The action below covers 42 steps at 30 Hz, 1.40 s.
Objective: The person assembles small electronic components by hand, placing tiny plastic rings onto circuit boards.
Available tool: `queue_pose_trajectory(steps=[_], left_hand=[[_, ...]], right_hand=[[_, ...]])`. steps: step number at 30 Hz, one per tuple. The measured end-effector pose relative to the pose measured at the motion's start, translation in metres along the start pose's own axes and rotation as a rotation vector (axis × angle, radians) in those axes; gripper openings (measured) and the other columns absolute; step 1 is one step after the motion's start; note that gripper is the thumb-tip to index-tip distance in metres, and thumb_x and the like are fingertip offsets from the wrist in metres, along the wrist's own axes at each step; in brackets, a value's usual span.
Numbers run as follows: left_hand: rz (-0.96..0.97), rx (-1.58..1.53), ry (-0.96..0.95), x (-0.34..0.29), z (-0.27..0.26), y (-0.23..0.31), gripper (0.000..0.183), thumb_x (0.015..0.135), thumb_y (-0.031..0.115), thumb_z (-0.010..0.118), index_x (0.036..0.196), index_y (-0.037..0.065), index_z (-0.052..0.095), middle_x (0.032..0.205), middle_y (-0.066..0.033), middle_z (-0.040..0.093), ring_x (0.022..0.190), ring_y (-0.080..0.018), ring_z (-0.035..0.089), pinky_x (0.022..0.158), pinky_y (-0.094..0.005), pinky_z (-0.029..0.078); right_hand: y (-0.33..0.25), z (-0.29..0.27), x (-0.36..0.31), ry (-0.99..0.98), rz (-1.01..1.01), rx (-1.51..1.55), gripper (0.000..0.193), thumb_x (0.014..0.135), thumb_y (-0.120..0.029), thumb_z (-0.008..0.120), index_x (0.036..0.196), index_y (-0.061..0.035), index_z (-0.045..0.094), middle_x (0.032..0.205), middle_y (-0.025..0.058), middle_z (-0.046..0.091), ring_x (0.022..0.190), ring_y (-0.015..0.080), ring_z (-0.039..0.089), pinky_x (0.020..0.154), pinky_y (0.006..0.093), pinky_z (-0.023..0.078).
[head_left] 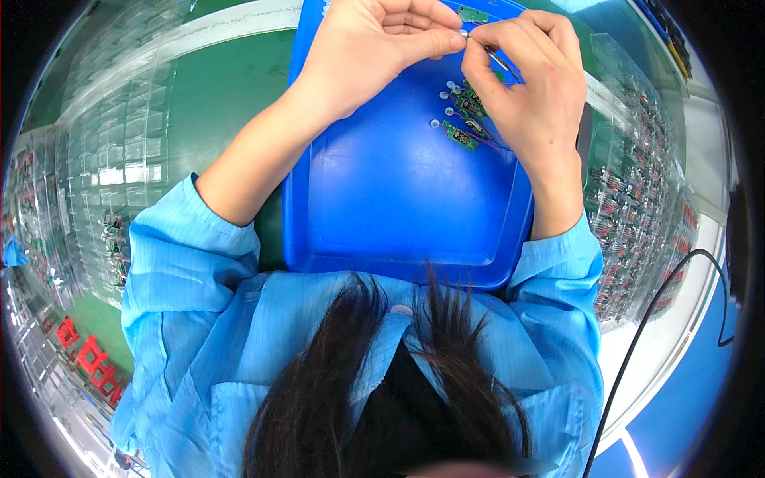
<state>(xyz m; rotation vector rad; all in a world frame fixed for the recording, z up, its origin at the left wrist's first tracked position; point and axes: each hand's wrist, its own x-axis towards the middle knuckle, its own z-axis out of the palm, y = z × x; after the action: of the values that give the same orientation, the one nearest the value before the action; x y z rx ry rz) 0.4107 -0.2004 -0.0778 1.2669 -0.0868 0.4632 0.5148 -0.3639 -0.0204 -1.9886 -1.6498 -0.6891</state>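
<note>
Over the far end of a blue plastic tray (382,207), my two hands meet fingertip to fingertip. Thumb and forefinger of my left hand (370,48) pinch a tiny silver-white part (464,34). My right hand (532,80) pinches the same part from the other side. A thin dark and silver piece (500,61) shows under its fingers; whether it joins the part is unclear. Beside my right hand, several small green circuit boards (460,136) with thin wires and round whitish discs (435,123) lie in the tray. Another green board (473,14) sits beyond my fingertips.
Stacked clear plastic trays (119,135) stand on the green work surface (215,111) at left. More clear trays (637,199) filled with small wired parts stand at right. A black cable (637,350) curves at lower right. Red frames (92,362) show at lower left.
</note>
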Motion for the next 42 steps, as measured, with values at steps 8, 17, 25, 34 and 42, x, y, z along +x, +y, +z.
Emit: queue_pose_trajectory(steps=[8,17,25,34,42], left_hand=[[-0.118,0.351,0.200,-0.010,0.023,0.023,0.015,0.094,0.000,0.073,0.108,-0.005,0.074,0.100,-0.0085,0.077,0.086,-0.0103,0.071,0.078,-0.0227,0.058],[0.313,0.118,-0.093,-0.005,-0.006,-0.012,0.017,0.097,0.002,0.069,0.113,-0.003,0.073,0.105,-0.0071,0.075,0.095,-0.0104,0.069,0.086,-0.0236,0.056],[-0.268,-0.073,0.072,-0.006,0.007,0.014,0.018,0.095,-0.001,0.071,0.113,-0.003,0.072,0.104,-0.0083,0.074,0.095,-0.0100,0.069,0.087,-0.0233,0.056],[-0.004,0.140,-0.028,0.000,0.001,0.004,0.011,0.100,0.004,0.065,0.110,-0.001,0.068,0.096,-0.0019,0.069,0.088,-0.0074,0.064,0.081,-0.0228,0.053],[-0.136,0.544,0.163,0.001,0.007,0.036,0.037,0.096,0.009,0.068,0.131,0.003,0.056,0.107,-0.0060,0.060,0.093,-0.0102,0.057,0.081,-0.0257,0.050]], right_hand=[[-0.009,-0.001,0.004,0.003,0.118,0.208,0.010,0.076,0.001,0.077,0.081,-0.0035,0.068,0.077,0.0073,0.066,0.078,0.0254,0.061,0.074,0.0348,0.049],[0.004,0.010,-0.009,-0.033,0.446,0.435,0.017,0.088,-0.011,0.081,0.102,-0.0023,0.078,0.098,0.0072,0.077,0.092,0.0141,0.070,0.085,0.0278,0.054],[-0.011,-0.007,0.007,-0.118,0.614,0.627,0.009,0.081,-0.001,0.078,0.089,0.0011,0.074,0.080,0.0077,0.072,0.076,0.0171,0.066,0.072,0.0299,0.052],[0.011,0.006,-0.010,-0.135,0.505,0.657,0.018,0.091,-0.011,0.079,0.105,-0.0008,0.077,0.096,0.0032,0.076,0.089,0.0091,0.068,0.082,0.0239,0.053],[-0.009,-0.008,0.010,-0.068,0.507,0.468,0.008,0.084,-0.001,0.076,0.091,-0.0001,0.072,0.084,0.0107,0.071,0.077,0.0203,0.068,0.074,0.0304,0.052]])
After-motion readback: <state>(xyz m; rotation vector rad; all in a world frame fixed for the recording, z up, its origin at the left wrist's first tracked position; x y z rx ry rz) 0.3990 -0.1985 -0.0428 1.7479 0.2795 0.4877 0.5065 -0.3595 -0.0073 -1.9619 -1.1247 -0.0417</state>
